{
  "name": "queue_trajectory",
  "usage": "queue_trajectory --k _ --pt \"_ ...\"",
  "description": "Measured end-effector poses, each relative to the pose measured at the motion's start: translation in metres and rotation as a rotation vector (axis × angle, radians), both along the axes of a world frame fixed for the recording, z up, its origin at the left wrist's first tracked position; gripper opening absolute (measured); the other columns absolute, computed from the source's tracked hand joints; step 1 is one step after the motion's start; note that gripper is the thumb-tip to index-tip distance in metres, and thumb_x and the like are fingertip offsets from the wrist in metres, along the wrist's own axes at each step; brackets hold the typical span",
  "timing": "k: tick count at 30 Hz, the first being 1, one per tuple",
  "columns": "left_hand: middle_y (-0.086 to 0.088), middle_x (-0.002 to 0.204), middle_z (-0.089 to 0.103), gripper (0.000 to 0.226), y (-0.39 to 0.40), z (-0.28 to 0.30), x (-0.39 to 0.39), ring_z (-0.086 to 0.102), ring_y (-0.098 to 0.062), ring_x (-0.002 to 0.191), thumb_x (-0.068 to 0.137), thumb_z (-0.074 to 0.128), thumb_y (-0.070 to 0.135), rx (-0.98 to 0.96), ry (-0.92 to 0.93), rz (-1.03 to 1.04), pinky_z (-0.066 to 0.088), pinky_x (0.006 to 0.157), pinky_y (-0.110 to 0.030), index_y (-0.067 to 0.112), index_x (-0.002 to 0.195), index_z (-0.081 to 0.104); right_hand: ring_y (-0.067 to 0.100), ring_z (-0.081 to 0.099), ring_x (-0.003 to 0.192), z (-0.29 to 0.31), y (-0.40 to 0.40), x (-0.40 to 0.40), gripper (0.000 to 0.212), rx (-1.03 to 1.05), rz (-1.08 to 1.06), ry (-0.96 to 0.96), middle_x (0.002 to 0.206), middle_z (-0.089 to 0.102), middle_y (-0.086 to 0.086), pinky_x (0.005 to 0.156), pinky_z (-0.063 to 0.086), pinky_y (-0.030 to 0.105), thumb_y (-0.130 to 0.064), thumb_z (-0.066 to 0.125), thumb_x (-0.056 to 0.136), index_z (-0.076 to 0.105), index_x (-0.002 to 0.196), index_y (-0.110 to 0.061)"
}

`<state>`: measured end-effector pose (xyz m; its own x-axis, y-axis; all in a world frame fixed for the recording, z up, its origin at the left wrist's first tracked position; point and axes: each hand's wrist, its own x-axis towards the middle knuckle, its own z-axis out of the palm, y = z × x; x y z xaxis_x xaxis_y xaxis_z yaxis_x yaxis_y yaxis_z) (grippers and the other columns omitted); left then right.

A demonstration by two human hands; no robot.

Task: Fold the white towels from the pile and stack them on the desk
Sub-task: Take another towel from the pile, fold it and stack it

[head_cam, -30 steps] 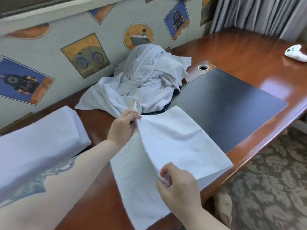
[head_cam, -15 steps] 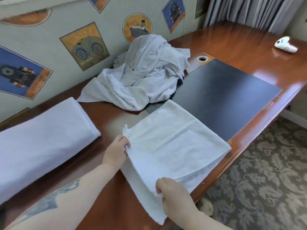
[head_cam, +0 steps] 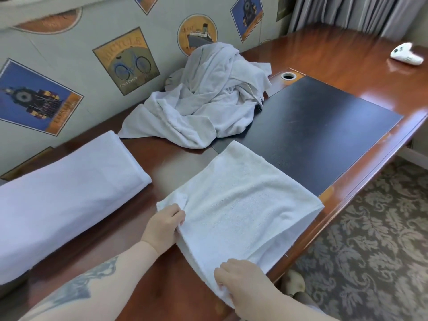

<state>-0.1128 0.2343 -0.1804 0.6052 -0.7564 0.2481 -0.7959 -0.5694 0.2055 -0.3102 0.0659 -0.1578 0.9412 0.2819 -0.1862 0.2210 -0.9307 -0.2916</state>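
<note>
A folded white towel lies flat near the front edge of the wooden desk, its far corner overlapping the black desk pad and its right edge reaching the desk's front rim. The left hand pinches the towel's left edge, fingers curled around a small bunch of cloth. The right hand grips the nearest corner, fingers curled down over the fabric where it reaches the desk's front edge.

Behind the towel, against the wall, sits the rumpled pile of white towels, spilling partly onto the pad's back left corner. A strip of bare wood separates the pile from the folded towel. To the left, a stack of folded towels lies lengthwise on the desk, just beside the left hand but not touching it.

A round cable grommet is set into the desk just right of the pile. A white controller rests far off at the right end. Poster-like pictures cover the wall, grey curtains hang at the top right, and patterned carpet shows below the desk edge.
</note>
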Motion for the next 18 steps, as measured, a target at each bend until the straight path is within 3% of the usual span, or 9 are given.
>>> queue_trajectory --k 3,6,8,11,14,16,18 --pt "-0.005 0.062 0.049 0.041 0.005 -0.003 0.006 0.044 -0.025 0.046 0.033 0.062 -0.024 0.016 -0.015 0.026 0.035 0.035 -0.027 0.006 0.058 0.052 -0.002 0.044 0.047 -0.006 0.007 -0.002 0.05 -0.159 0.042 -0.021 0.052 0.045 -0.016 0.04 0.021 0.016 -0.03 0.076 0.007 0.055 0.052 -0.032" --pt "-0.004 0.069 0.054 0.032 0.01 -0.004 0.005 0.05 -0.027 0.052 0.041 0.062 -0.018 -0.003 -0.022 0.097 0.038 0.042 -0.027 0.006 0.062 0.056 -0.002 0.044 0.049 -0.01 0.001 -0.006 0.044 -0.237 0.109 -0.027 0.055 0.046 -0.016 0.04 0.022 0.016 -0.034 0.076 0.016 0.056 0.055 -0.033" --pt "-0.004 0.089 0.062 0.021 0.015 -0.006 0.006 0.058 -0.026 0.067 0.058 0.06 -0.007 -0.033 0.024 0.151 0.046 0.051 -0.029 0.007 0.072 0.066 -0.001 0.045 0.05 -0.009 -0.004 -0.008 0.037 -0.217 0.105 -0.055 0.056 0.047 -0.017 0.041 0.024 0.016 -0.038 0.077 0.023 0.058 0.055 -0.034" --pt "0.009 0.12 0.051 0.034 0.019 -0.006 0.01 0.058 -0.014 0.084 0.072 0.061 -0.004 -0.148 0.3 0.386 0.048 0.066 -0.028 0.018 0.096 0.07 0.002 0.047 0.051 -0.007 -0.01 -0.009 0.03 -0.138 0.079 -0.11 0.055 0.046 -0.015 0.041 0.027 0.018 -0.038 0.076 0.029 0.056 0.051 -0.031" --pt "0.004 0.115 0.053 0.03 0.007 -0.004 0.015 0.056 -0.016 0.086 0.082 0.055 0.0 -0.481 0.543 0.801 0.041 0.077 -0.026 0.018 0.105 0.059 0.005 0.046 0.052 -0.005 -0.013 -0.009 0.027 -0.13 0.135 -0.165 0.054 0.044 -0.014 0.042 0.029 0.019 -0.032 0.074 0.032 0.052 0.048 -0.029" --pt "0.002 0.099 0.057 0.023 -0.005 -0.001 0.019 0.054 -0.021 0.092 0.086 0.063 0.014 -0.705 0.675 1.102 0.038 0.081 -0.03 0.012 0.107 0.053 0.006 0.045 0.054 -0.004 -0.014 -0.009 0.024 -0.162 0.191 -0.217 0.054 0.043 -0.014 0.045 0.029 0.019 -0.029 0.07 0.034 0.05 0.047 -0.028" --pt "0.007 0.085 0.055 0.028 -0.01 -0.002 0.02 0.053 -0.02 0.086 0.084 0.071 0.023 -0.736 0.771 1.223 0.04 0.079 -0.031 0.011 0.103 0.054 0.008 0.044 0.056 -0.002 -0.015 -0.011 0.022 -0.163 0.217 -0.256 0.053 0.04 -0.013 0.048 0.03 0.02 -0.026 0.067 0.037 0.048 0.047 -0.027"
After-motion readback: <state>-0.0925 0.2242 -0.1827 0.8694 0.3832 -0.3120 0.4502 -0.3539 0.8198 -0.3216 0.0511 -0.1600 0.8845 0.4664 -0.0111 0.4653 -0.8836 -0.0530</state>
